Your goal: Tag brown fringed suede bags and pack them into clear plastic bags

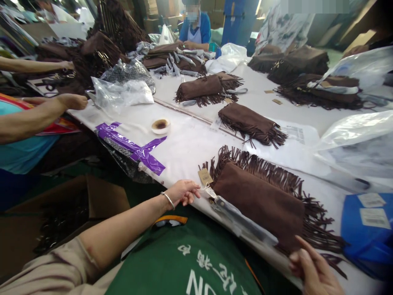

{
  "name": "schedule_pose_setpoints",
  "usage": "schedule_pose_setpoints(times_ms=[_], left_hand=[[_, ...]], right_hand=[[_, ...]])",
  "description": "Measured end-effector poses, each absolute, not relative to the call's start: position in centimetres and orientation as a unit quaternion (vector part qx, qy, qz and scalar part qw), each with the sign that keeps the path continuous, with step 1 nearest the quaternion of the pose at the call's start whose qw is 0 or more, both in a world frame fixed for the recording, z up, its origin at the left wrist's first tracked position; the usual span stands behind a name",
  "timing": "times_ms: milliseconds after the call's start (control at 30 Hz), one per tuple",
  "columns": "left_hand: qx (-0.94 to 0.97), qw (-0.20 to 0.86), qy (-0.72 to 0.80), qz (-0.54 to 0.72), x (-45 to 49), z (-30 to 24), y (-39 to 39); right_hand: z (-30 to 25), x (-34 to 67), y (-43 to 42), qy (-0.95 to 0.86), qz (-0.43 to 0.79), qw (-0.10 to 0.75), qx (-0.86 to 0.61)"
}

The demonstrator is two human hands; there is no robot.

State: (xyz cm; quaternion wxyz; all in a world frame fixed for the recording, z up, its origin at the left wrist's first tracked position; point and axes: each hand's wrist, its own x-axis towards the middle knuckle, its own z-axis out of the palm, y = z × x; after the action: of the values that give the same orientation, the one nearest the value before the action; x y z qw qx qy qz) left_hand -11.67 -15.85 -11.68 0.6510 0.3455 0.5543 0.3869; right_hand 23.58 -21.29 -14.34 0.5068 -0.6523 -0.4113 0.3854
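A brown suede bag with long fringe (258, 203) lies on the white-covered table (187, 151), right in front of me. My left hand (182, 193), with a thin bangle at its wrist, sits at the table edge beside the bag's cardboard hang tag (205, 176) and its string. I cannot tell whether those curled fingers pinch the string. A clear plastic sleeve (239, 217) lies under the bag's near side. My right hand (313, 266) hovers at the lower right, fingers apart, next to the fringe and holding nothing.
More fringed bags (250, 123) and plastic bags lie along the table. A small dish (160, 125) and purple-taped black plastic (132, 147) sit to the left. A blue labelled package (367, 229) lies right. Co-workers' arms (39, 121) reach in from the left; a person (195, 30) works opposite.
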Motion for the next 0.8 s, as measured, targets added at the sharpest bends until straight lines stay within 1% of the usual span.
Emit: schedule_pose_setpoints(times_ms=[67,133,200,267,333,400,500,600,700,800], left_hand=[[0.433,0.541,0.614,0.378,-11.9,-11.4,-15.4],[0.528,0.408,0.646,0.371,-12.1,-10.9,-14.6],[0.617,0.283,0.652,0.338,-12.2,-10.5,-13.5],[0.681,0.180,0.652,0.282,-12.0,-10.4,-12.4],[0.714,0.102,0.653,0.230,-11.6,-10.5,-11.8],[0.726,0.047,0.657,0.199,-11.2,-10.9,-11.5],[0.725,0.010,0.662,0.188,-10.6,-11.4,-11.5],[0.724,0.021,0.657,0.208,-10.7,-11.7,-11.7],[0.707,0.069,0.652,0.264,-11.5,-11.8,-11.9],[0.638,0.178,0.673,0.330,-13.2,-11.4,-11.9]], right_hand=[[-12.6,22.8,-21.2,-0.488,0.201,0.527,-0.666],[-11.5,20.7,-20.5,-0.633,0.110,0.490,-0.590],[-11.6,18.1,-19.4,-0.766,0.072,0.419,-0.482],[-12.6,15.7,-18.2,-0.839,0.047,0.348,-0.415],[-13.9,14.3,-17.2,-0.865,0.026,0.291,-0.408],[-14.5,13.9,-16.5,-0.874,0.010,0.256,-0.413],[-13.8,14.2,-16.5,-0.883,-0.018,0.230,-0.409],[-12.6,14.0,-17.1,-0.890,-0.025,0.235,-0.390],[-12.8,13.4,-17.7,-0.905,0.008,0.249,-0.345],[-14.5,13.7,-17.7,-0.913,0.045,0.260,-0.310]])
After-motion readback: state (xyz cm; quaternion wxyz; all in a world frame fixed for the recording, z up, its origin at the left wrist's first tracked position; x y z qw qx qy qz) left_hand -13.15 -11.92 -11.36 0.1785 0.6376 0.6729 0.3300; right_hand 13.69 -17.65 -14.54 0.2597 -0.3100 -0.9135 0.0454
